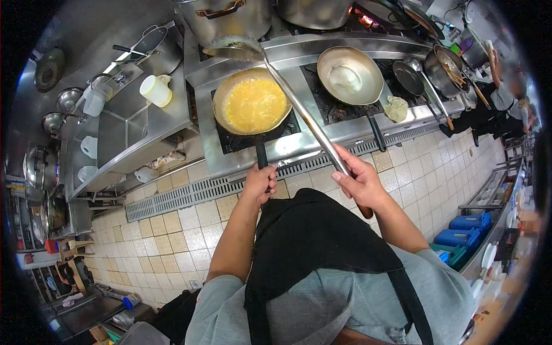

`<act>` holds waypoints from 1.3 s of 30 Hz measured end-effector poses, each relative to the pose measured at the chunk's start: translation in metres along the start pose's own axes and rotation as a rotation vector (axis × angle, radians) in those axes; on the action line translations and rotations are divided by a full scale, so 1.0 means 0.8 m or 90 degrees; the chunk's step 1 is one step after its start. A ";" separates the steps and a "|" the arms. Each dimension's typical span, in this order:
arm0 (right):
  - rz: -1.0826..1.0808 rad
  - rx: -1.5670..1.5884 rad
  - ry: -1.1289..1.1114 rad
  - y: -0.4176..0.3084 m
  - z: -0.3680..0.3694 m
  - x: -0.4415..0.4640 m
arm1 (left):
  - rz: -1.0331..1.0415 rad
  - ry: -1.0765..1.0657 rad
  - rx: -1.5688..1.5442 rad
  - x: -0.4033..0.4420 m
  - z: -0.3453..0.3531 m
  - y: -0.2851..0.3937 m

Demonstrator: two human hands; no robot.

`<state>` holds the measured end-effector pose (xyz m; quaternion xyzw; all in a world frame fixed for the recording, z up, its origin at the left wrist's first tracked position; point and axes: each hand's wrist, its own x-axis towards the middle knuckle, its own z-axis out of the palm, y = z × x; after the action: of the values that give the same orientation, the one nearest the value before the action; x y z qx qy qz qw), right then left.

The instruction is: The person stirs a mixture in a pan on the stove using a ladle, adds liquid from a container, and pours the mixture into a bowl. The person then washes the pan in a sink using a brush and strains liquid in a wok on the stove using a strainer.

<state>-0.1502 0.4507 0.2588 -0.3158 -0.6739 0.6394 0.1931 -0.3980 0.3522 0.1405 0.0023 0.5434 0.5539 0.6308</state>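
My left hand (261, 183) is wrapped around the black handle of a frying pan (220, 118) on the left front burner. Yellow, egg-like liquid (256, 106) covers the pan's bottom. In my right hand (361, 177) is the long metal handle of a ladle (234, 49), its wooden end pointing toward my apron. The ladle's bowl hangs over the back rim of the pan, apart from the yellow liquid. A second frying pan (351, 77) sits on the burner to the right, with a little clear liquid in it and its black handle toward me.
Large pots (227, 26) stand behind on the range. At right are a crumpled cloth (396, 108), a small black pan (408, 79) and a pot with utensils (447, 72). A pitcher (156, 91) stands by the sink (123, 123) at left. Another person (506, 100) is far right.
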 end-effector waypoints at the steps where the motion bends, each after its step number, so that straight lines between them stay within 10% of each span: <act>1: -0.041 -0.047 0.022 0.008 0.003 0.003 | 0.002 0.007 0.022 0.011 -0.013 -0.016; 30: 0.175 0.041 0.055 0.015 0.012 0.010 | -0.001 -0.089 -0.189 0.015 -0.069 -0.020; 39: 0.169 0.029 0.047 0.005 0.009 0.002 | -0.044 -0.003 0.054 0.121 -0.106 -0.121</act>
<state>-0.1554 0.4464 0.2542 -0.4210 -0.6038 0.6626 0.1383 -0.4084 0.3318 -0.0186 0.0113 0.5647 0.5087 0.6498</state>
